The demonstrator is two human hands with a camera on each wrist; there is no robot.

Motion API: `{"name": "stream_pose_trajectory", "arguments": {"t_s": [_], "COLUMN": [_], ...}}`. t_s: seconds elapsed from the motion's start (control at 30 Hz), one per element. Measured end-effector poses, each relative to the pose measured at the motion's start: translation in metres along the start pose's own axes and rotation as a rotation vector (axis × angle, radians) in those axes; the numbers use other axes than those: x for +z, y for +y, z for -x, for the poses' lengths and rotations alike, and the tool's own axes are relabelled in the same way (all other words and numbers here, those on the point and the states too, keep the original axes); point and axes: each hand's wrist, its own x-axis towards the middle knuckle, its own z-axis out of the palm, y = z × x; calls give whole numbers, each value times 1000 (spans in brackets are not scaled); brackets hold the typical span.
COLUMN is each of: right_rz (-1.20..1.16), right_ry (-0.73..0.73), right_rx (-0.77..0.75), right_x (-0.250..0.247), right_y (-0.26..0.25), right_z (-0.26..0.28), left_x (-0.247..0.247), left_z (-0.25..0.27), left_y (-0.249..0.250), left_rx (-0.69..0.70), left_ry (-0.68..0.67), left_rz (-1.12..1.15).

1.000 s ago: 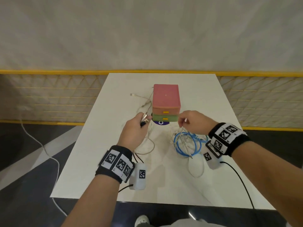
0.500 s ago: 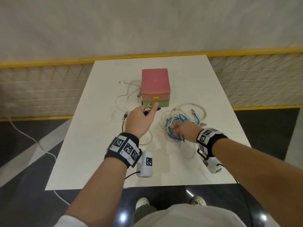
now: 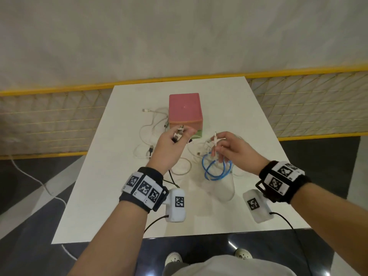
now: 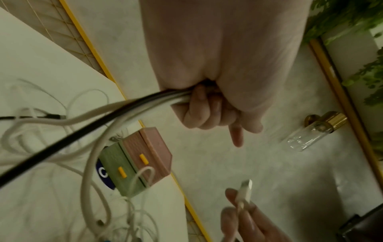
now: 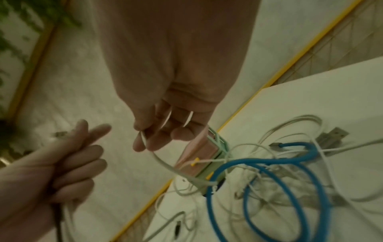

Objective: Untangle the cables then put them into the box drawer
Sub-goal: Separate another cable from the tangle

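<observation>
My left hand [image 3: 169,148] is fisted round a bundle of cable ends [image 4: 128,104], one black and two off-white, their plugs poking out past my thumb. My right hand [image 3: 233,150] pinches a thin white cable [image 5: 165,163] between thumb and fingers, its plug end standing up above them. Both hands are raised above the white table [image 3: 123,206].

Just beyond my left knuckles stands the small box of drawers [image 3: 186,114], pink on top and green below, with yellow handles; both drawers look closed. Under my right hand hang loops of a thick blue cable [image 3: 216,172], knotted in with thin white leads, and the white cable I hold runs down into that knot. More off-white cable [image 3: 151,132] sprawls to the left of my left hand, beside the box. A yellow-railed mesh fence [image 3: 59,120] lies past the table's far edge.
</observation>
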Motion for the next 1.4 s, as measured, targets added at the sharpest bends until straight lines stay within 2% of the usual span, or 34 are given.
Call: {"name": "stream_pose_trajectory", "arguments": {"t_s": [0.2,0.27,0.37,0.43,0.53,0.6,0.67,0.73,0.87,0.93,1.0,1.03,1.13,1.2,1.27,1.4], "right_rz": [-135,-141,-30,33,20,13,115,207,275,301,313,319,255,194,182,336], "right_ry": [74,85,36,7,53,23,-71,-150,-127,-112,-64,-31,62,81,61,-75], "right_rx": [-67,-76,-47,-51,-83,-76,-47,-27,43,95,81,59,12,-20,-23,113], "right_x": [18,23,26,29,34,36,37,38,25,17,11,9,8,7,5,-3], "right_y": [-21,-22,-20,-19,-22,-22,-16,-6,8,10,7,3,-16,-28,-29,1], "right_z": [-3,-3,-4,-6,-9,-10,-8,-5,-6,-8,-10,-12,-20,-24,-26,-15], "left_x": [27,31,33,36,38,33,24,12,-14,-27,-32,-31,-12,0,0,-32], "left_z": [0,0,-2,-1,-2,-5,-10,-16,-20,-19,-19,-17,-7,-1,-3,-18], "left_y": [19,17,10,9,8,12,18,26,40,44,45,45,37,31,29,43], "left_rx": [35,45,58,48,44,54,42,-1,-32,-25,-31,-33,16,12,-21,-16], "left_ry": [-99,-62,3,-16,-15,51,139,192,175,155,97,42,-225,-318,-200,297], "left_rz": [82,74,22,25,-7,-11,12,104,414,457,316,146,-329,-414,-375,-94]}}
